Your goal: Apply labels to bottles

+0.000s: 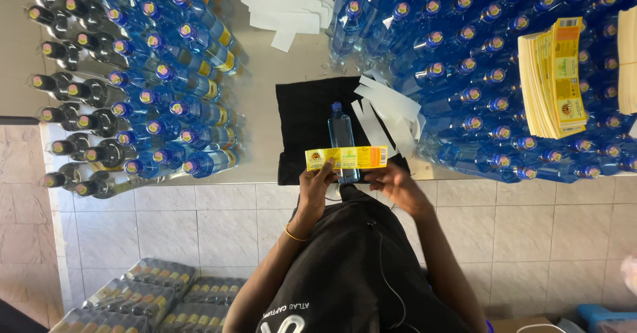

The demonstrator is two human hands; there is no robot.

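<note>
At the far left we saw rows of blue bottles (166,74) standing crowded on the steel table (272,100), with wrapped packs of bottles (142,293) on the tiled floor below. Our left hand (316,185) pinched the left end of a yellow label (346,158), fingers closed on its lower edge. The label lay across 1 clear bottle (341,130) resting flat on a black cloth (312,124) at the table's near edge. Our right hand (393,181) sat just below the label's right end; whether it gripped we could not tell. White backing strips (388,110) lay beside the cloth, and a stack of yellow labels (554,81) rested on more bottles at right.
</note>
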